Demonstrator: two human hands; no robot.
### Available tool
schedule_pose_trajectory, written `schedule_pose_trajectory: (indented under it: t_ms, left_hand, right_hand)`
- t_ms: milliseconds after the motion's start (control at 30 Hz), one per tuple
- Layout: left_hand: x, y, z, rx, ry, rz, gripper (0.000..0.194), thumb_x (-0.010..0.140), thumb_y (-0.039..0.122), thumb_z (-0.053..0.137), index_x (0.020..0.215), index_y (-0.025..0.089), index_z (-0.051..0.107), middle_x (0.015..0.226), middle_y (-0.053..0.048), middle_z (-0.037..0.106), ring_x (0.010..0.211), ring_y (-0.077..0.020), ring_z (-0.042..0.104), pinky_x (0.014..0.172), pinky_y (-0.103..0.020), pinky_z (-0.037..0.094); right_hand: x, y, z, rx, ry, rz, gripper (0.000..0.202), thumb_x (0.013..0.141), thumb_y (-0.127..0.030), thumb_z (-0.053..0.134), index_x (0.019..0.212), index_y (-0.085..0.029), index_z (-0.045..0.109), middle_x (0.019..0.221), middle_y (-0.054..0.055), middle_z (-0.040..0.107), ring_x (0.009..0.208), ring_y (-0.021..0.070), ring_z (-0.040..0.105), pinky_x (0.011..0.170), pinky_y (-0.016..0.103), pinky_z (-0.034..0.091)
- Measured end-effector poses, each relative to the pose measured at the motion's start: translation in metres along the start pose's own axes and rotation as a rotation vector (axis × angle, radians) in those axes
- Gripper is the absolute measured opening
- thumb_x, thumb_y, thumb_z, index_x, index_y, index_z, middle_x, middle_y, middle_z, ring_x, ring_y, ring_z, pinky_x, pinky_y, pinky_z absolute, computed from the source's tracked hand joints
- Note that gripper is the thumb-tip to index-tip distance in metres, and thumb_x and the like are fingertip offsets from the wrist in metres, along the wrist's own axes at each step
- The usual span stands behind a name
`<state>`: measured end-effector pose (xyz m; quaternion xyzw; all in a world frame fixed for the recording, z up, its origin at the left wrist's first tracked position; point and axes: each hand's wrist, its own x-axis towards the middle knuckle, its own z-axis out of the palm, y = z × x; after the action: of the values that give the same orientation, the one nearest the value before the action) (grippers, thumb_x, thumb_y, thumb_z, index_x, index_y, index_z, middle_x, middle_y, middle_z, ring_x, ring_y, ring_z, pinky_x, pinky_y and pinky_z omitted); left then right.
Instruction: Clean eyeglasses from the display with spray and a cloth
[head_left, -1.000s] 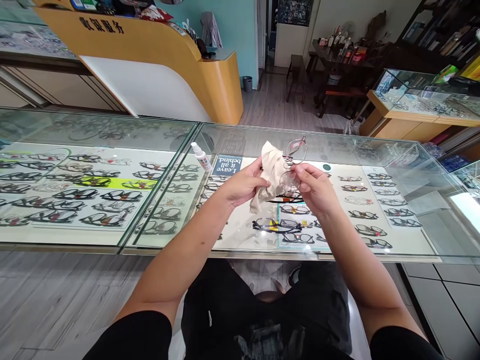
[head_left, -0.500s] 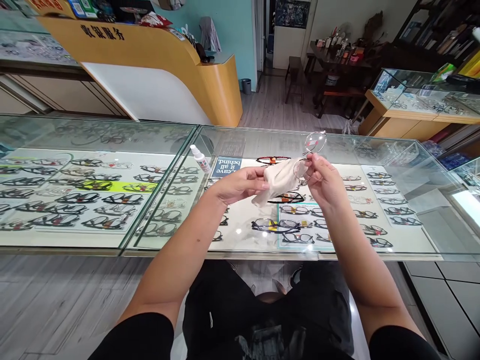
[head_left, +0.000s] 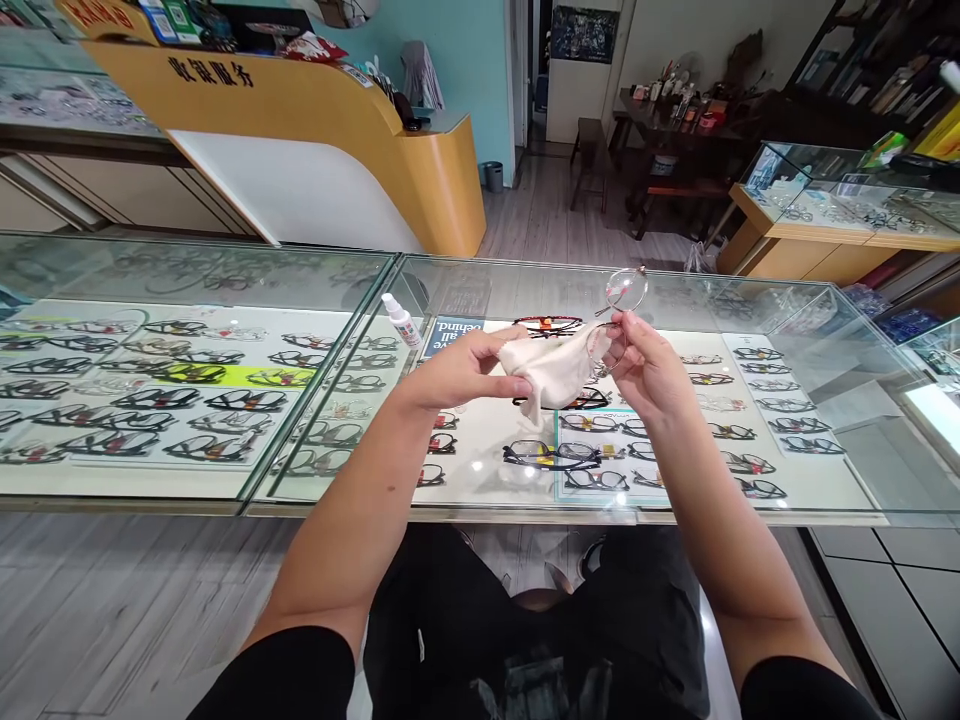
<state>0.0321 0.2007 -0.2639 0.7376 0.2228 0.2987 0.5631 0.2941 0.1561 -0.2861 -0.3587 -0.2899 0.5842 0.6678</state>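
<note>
Thin-rimmed round eyeglasses are held up over the glass counter by my right hand, its fingers pinched on the frame. One lens stands clear above the fingers; the other lies lower, against the edge of a cream cleaning cloth. My left hand grips the cloth between thumb and fingers. The cloth hangs bunched between the two hands, with a loose corner drooping below my left thumb. Behind my left hand, a white spray bottle stands on the counter beside a dark blue printed card.
Several rows of spectacle frames lie inside the glass display counter. Dark-framed glasses sit just below my hands. Beyond are a yellow cashier desk, a wooden stool and another display case at right.
My left hand has shifted slightly left, and the cloth has spread and drooped between the hands. My right hand with the eyeglasses has moved a little left and down.
</note>
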Motion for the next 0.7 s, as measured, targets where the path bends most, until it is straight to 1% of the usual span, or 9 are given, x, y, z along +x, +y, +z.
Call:
schedule_pose_trajectory:
  t_ms: [67,167,233,300,367,400,467,567,700]
  left_hand:
    - [-0.003,0.005,-0.002,0.031,0.146,0.114,0.041,0.074,0.054,0.094,0.066,0.019,0.075,0.105,-0.010,0.063,0.091,-0.0206,0.060,0.082,-0.033,0.053]
    - [-0.005,0.006,-0.003,0.113,0.367,0.247,0.049,0.068,0.059,0.096,0.064,0.019,0.070,0.137,-0.011,0.063,0.118,-0.0275,0.061,0.098,-0.037,0.054]
    - [-0.005,0.003,-0.003,0.117,0.425,0.280,0.046,0.069,0.060,0.096,0.070,0.019,0.073,0.144,-0.011,0.066,0.122,-0.0288,0.063,0.099,-0.038,0.055]
    - [-0.005,0.001,-0.001,0.048,0.418,0.226,0.042,0.075,0.058,0.093,0.083,0.019,0.079,0.129,-0.012,0.075,0.102,-0.0241,0.069,0.084,-0.034,0.057]
    - [-0.004,0.000,0.003,-0.013,0.402,0.143,0.042,0.079,0.057,0.091,0.092,0.018,0.081,0.107,-0.011,0.079,0.080,-0.0183,0.068,0.068,-0.029,0.053]
    - [-0.004,0.000,0.006,-0.030,0.396,0.111,0.044,0.079,0.056,0.091,0.093,0.016,0.080,0.099,-0.011,0.080,0.074,-0.0166,0.067,0.063,-0.028,0.051]
    - [-0.002,0.002,0.012,-0.040,0.359,0.071,0.045,0.080,0.057,0.090,0.091,0.015,0.077,0.093,-0.010,0.079,0.070,-0.0153,0.066,0.061,-0.026,0.050]
    - [0.001,0.002,0.020,-0.034,0.292,0.032,0.047,0.088,0.061,0.082,0.094,0.015,0.073,0.088,-0.008,0.077,0.070,-0.0148,0.066,0.063,-0.026,0.051]
    - [0.004,-0.003,0.026,0.002,0.320,-0.039,0.047,0.089,0.060,0.080,0.102,0.017,0.065,0.089,-0.005,0.074,0.076,-0.0164,0.069,0.066,-0.025,0.053]
  right_hand:
    - [-0.002,0.003,0.001,-0.017,-0.024,0.053,0.037,0.064,-0.046,0.105,0.084,-0.025,0.082,0.077,-0.003,0.072,0.071,0.0096,0.062,0.077,0.025,0.060]
    - [-0.006,0.008,0.004,-0.081,-0.095,0.144,0.036,0.067,-0.048,0.103,0.085,-0.024,0.083,0.074,-0.003,0.071,0.069,0.0110,0.062,0.086,0.030,0.061]
    - [-0.008,0.011,0.005,-0.126,-0.119,0.169,0.037,0.067,-0.050,0.102,0.086,-0.024,0.084,0.078,-0.001,0.074,0.078,0.0137,0.067,0.094,0.033,0.059]
    - [-0.010,0.010,0.005,-0.158,-0.115,0.142,0.037,0.065,-0.052,0.103,0.084,-0.025,0.085,0.089,0.001,0.078,0.091,0.0172,0.071,0.099,0.034,0.057]
    - [-0.011,0.008,0.005,-0.178,-0.097,0.072,0.034,0.065,-0.052,0.102,0.081,-0.027,0.084,0.098,0.001,0.080,0.099,0.0192,0.071,0.102,0.035,0.055]
    - [-0.011,0.006,0.005,-0.184,-0.089,0.035,0.033,0.066,-0.051,0.102,0.080,-0.028,0.083,0.100,0.001,0.080,0.100,0.0195,0.070,0.103,0.036,0.055]
    - [-0.012,0.004,0.005,-0.185,-0.079,-0.019,0.031,0.067,-0.052,0.101,0.078,-0.030,0.082,0.100,0.000,0.080,0.099,0.0195,0.070,0.103,0.036,0.054]
    - [-0.013,0.003,0.006,-0.180,-0.090,-0.029,0.030,0.068,-0.052,0.100,0.077,-0.030,0.082,0.099,0.000,0.080,0.096,0.0191,0.068,0.099,0.036,0.053]
    - [-0.013,0.008,0.008,-0.206,-0.104,0.006,0.031,0.070,-0.054,0.098,0.083,-0.029,0.084,0.095,0.000,0.079,0.091,0.0185,0.066,0.092,0.035,0.052]
